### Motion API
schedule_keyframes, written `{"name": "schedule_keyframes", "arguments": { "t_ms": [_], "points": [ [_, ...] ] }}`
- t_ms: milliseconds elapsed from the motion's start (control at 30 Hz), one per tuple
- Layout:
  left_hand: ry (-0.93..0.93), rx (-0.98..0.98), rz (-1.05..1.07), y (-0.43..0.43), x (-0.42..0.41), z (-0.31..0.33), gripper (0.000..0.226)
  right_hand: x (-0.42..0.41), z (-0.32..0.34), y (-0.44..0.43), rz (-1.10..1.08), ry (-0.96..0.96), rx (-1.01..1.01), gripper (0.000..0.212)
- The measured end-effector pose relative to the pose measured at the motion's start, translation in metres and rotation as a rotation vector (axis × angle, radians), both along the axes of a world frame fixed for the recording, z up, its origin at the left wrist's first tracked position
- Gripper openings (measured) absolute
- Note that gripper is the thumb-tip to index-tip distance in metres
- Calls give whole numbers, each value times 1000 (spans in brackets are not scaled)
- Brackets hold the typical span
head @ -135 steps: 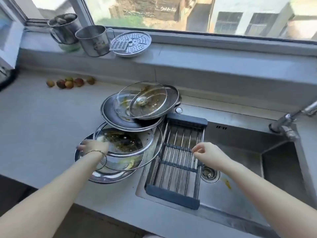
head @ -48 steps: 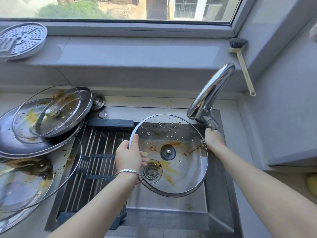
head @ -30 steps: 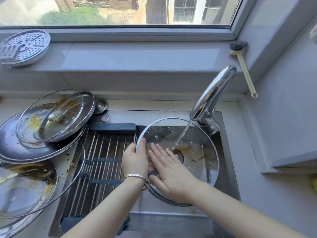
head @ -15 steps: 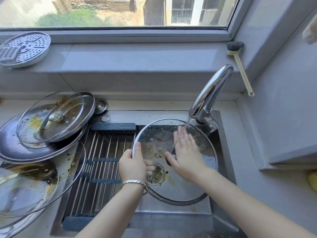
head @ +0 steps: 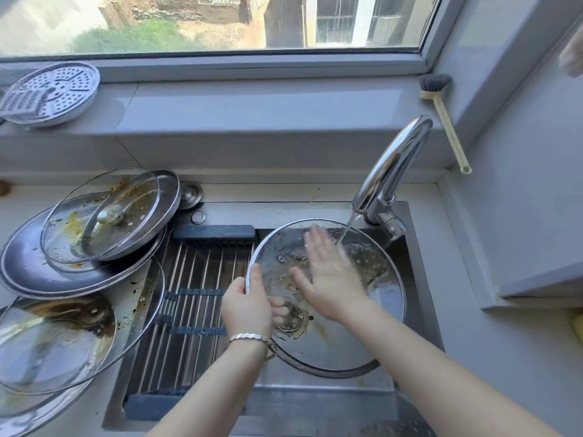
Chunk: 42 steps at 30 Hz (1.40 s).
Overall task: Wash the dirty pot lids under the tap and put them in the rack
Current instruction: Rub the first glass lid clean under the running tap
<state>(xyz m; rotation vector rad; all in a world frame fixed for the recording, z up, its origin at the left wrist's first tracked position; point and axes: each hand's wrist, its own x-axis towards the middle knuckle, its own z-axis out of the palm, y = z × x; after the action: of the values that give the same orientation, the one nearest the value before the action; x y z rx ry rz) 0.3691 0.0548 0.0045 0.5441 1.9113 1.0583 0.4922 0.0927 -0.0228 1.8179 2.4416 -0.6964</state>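
Note:
A large glass pot lid (head: 375, 298) with brown food stains is held tilted over the sink under the running tap (head: 391, 171). My left hand (head: 247, 305) grips its left rim, thumb on top. My right hand (head: 328, 279) lies flat on the wet glass with straight fingers, blurred from rubbing. Water falls from the spout onto the lid's upper right part. The roll-up rack (head: 195, 298) spans the sink's left half and holds nothing. Several dirty lids (head: 94, 222) are stacked on the counter at the left.
A steel sink (head: 416, 279) lies below the lid, its drain seen through the glass. A dish brush (head: 443, 118) leans in the right window corner. A perforated steamer plate (head: 53, 93) sits on the sill at the left. A wall rises at the right.
My left hand took a glass lid from the stack and brought it under the tap. Water began to run. My right hand left the tap and rubs across the glass.

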Motion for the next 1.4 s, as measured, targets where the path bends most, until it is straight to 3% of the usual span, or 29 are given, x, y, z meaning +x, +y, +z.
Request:
{"name": "schedule_keyframes", "arguments": {
  "t_ms": [100,233,300,467,600,667,833,1000,1133,1200,1267,1333,1400],
  "points": [
    [-2,13,6,0,-4,0,40,5,-1,-2,-201,-88,-36,70],
    [16,-11,-8,-5,4,-7,42,-22,2,-11,149,71,-12,72],
    [-34,-2,15,-5,3,-4,41,-11,0,1,194,55,13,67],
    [37,76,74,4,-9,3,41,28,-10,-2,-158,-90,27,69],
    [83,163,69,5,-1,7,39,9,-9,-26,-405,-18,-12,74],
    [80,196,85,1,5,7,38,3,-7,-18,-457,29,81,73],
    [15,202,62,0,16,7,42,-19,7,13,-165,200,278,74],
    [179,300,86,14,2,0,46,-35,-2,-12,295,303,363,59],
    [156,327,83,18,-11,-1,46,-6,-14,-19,558,178,435,55],
    [70,298,79,16,-11,1,44,7,-16,-12,493,68,446,59],
    [25,284,68,12,-7,5,43,13,-14,0,235,2,408,67],
    [10,270,44,6,2,7,41,7,-4,11,2,20,382,74],
    [10,258,38,5,7,6,41,-12,6,17,-40,37,312,75]
  ]
}}
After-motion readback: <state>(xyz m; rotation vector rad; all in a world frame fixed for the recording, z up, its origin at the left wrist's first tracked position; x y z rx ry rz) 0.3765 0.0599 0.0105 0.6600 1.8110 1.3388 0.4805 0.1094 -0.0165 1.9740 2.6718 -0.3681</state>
